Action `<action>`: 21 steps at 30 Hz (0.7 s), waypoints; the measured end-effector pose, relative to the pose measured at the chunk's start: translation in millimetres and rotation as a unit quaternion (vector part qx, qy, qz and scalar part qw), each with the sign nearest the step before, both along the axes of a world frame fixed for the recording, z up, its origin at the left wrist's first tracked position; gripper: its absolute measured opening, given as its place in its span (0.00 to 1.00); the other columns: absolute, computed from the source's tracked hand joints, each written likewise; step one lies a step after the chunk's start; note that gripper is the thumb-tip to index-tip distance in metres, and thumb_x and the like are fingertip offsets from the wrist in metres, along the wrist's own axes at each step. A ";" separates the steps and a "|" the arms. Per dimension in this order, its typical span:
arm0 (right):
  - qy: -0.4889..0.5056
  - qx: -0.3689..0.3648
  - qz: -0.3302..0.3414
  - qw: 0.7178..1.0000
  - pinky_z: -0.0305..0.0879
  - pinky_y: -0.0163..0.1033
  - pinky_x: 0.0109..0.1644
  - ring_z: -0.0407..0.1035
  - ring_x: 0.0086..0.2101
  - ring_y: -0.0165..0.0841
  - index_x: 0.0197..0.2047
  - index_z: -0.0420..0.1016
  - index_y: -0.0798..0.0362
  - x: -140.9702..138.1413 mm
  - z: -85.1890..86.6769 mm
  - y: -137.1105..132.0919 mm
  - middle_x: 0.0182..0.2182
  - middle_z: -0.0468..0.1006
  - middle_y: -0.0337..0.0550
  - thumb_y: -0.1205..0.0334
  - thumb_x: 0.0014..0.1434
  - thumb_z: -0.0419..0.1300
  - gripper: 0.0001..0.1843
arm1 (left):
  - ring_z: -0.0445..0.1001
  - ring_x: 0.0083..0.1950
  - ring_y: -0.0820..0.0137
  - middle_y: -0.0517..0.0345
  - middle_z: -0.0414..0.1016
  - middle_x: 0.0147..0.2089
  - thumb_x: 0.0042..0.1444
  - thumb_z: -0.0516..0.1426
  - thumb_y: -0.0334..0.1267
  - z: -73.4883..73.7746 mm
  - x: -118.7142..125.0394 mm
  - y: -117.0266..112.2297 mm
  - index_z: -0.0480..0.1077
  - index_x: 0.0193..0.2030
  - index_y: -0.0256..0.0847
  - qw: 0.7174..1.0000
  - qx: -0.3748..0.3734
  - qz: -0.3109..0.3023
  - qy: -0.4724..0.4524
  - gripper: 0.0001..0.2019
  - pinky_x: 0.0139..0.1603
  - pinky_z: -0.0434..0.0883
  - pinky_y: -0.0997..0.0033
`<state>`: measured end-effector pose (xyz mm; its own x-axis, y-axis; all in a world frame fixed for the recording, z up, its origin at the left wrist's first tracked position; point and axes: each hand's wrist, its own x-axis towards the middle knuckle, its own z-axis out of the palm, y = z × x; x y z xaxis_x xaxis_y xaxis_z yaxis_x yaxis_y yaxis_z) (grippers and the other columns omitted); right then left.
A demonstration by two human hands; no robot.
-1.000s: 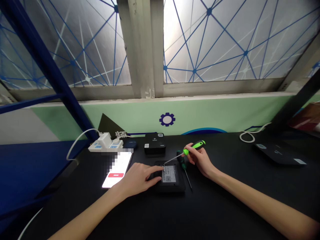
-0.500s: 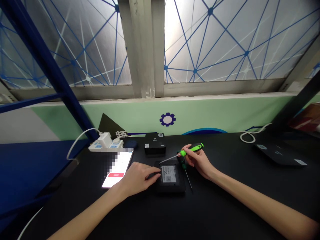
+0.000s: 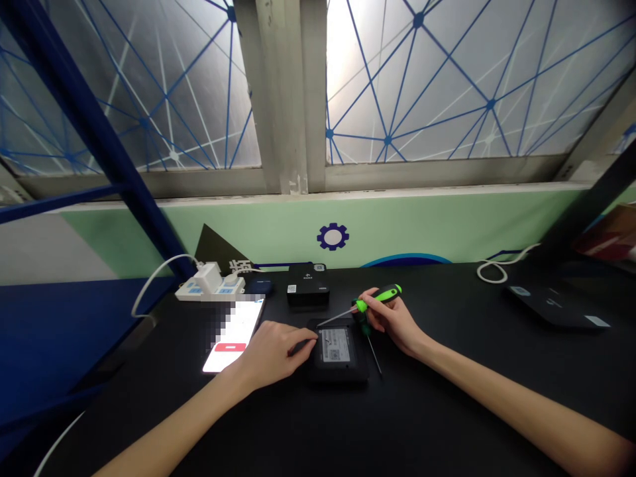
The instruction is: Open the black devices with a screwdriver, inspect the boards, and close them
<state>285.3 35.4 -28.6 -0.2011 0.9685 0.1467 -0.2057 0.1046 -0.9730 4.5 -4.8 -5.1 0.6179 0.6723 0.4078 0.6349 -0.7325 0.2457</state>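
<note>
A small black device (image 3: 338, 371) with a grey label (image 3: 334, 346) lies flat on the black table. My left hand (image 3: 271, 354) rests beside it, fingers curled, the fingertips pressing its left edge. My right hand (image 3: 392, 319) is closed round a green-handled screwdriver (image 3: 375, 298), whose thin shaft slants down left with its tip at the device's top left corner. A second screwdriver (image 3: 370, 348) lies on the table just right of the device.
A lit phone (image 3: 233, 334) lies left of my left hand. Behind it sit a white power strip (image 3: 211, 286) with a cable and a black box (image 3: 308, 288). Another flat black device (image 3: 554, 305) and a white cable (image 3: 494, 270) lie at the far right.
My left hand slid off the label to the device's left edge. The screwdriver tip moved from the label's top to the device's top left corner, and the handle dropped slightly.
</note>
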 end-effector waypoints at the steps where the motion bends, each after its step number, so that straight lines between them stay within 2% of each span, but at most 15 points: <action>1: -0.002 0.002 0.000 1.000 0.46 0.33 0.21 0.53 0.16 0.23 0.38 0.75 0.55 0.2 -0.2 0.1 0.18 0.72 0.36 0.49 0.62 0.66 0.16 | 0.72 0.22 0.72 0.63 0.77 0.25 0.68 0.53 0.38 0.0 0.0 0.0 0.79 0.48 0.44 1.000 0.001 0.004 0.003 0.12 0.28 0.62 0.75; 7: 0.007 0.020 -0.014 1.000 0.55 0.35 0.26 0.62 0.20 0.28 0.36 0.76 0.54 0.2 1.3 0.7 0.14 0.66 0.32 0.51 0.62 0.66 0.14 | 0.70 0.22 0.71 0.66 0.71 0.21 0.68 0.53 0.40 -0.6 -0.1 1.3 0.76 0.54 0.46 0.998 -0.018 0.043 0.046 0.13 0.28 0.59 0.74; 10: 0.020 0.029 -0.020 0.999 0.60 0.36 0.30 0.62 0.20 0.28 0.36 0.76 0.54 1.0 1.2 1.2 0.13 0.65 0.31 0.53 0.62 0.66 0.13 | 0.71 0.23 0.70 0.66 0.71 0.22 0.68 0.54 0.41 -1.1 -0.3 1.3 0.75 0.56 0.48 0.996 -0.032 0.055 0.063 0.13 0.29 0.59 0.74; 12: 0.031 0.026 -0.030 0.999 0.60 0.36 0.29 0.59 0.18 0.27 0.36 0.76 0.54 2.1 1.0 1.4 0.13 0.65 0.31 0.53 0.62 0.66 0.12 | 0.71 0.23 0.70 0.66 0.71 0.22 0.68 0.54 0.41 -1.0 -0.5 1.0 0.74 0.56 0.48 0.995 -0.038 0.061 0.069 0.13 0.29 0.59 0.74; 15: 0.052 0.009 -0.044 0.998 0.53 0.34 0.24 0.56 0.17 0.26 0.34 0.75 0.54 3.6 2.1 1.3 0.15 0.69 0.34 0.54 0.60 0.68 0.12 | 0.71 0.23 0.70 0.67 0.71 0.22 0.68 0.54 0.41 -0.1 -0.3 0.3 0.74 0.56 0.48 0.995 -0.040 0.059 0.069 0.14 0.28 0.60 0.75; 18: 0.064 -0.004 -0.043 0.997 0.52 0.34 0.23 0.58 0.17 0.26 0.33 0.74 0.54 3.5 4.8 0.4 0.16 0.71 0.35 0.54 0.57 0.69 0.13 | 0.69 0.21 0.71 0.67 0.70 0.21 0.68 0.53 0.40 1.3 0.2 -0.3 0.75 0.54 0.46 0.997 -0.031 0.042 0.053 0.13 0.27 0.60 0.75; 21: 0.063 -0.009 -0.030 0.997 0.52 0.34 0.23 0.61 0.18 0.29 0.33 0.74 0.54 2.6 6.5 -0.8 0.14 0.67 0.34 0.54 0.57 0.69 0.13 | 0.68 0.20 0.72 0.67 0.69 0.20 0.68 0.53 0.39 1.9 0.2 -1.0 0.77 0.51 0.45 0.999 -0.016 0.017 0.030 0.12 0.26 0.59 0.75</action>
<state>287.8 34.6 -22.1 -0.1236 0.9810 0.1498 -0.3211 0.1033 -0.9414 4.7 -5.8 -3.2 0.6174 0.7052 0.3486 0.6738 -0.7028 0.2283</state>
